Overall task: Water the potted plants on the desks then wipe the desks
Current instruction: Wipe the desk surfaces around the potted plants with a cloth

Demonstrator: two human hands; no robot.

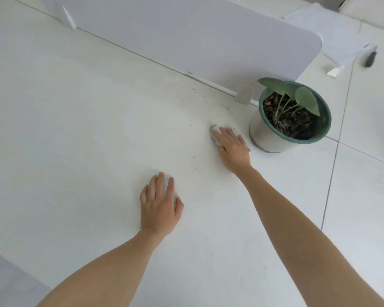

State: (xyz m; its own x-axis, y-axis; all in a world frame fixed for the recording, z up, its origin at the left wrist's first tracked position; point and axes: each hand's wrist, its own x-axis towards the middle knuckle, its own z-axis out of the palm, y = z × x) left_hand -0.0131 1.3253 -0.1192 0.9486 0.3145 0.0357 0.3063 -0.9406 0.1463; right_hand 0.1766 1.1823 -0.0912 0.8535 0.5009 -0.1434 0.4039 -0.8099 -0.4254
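Your right hand (232,149) lies flat on a small white cloth (215,131), fingers straight and pressing it onto the desk (75,129) just beside the pot (273,138), so that grip's released, not clenched. Left hand (160,207) rests palm down nearer you, fingers spread, holding nothing. Dirt specks (194,156) dot the desk near the cloth.

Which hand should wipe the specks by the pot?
Right. The right hand presses the cloth next to the specks; the left hand lies flat on the desk, empty, farther from them.
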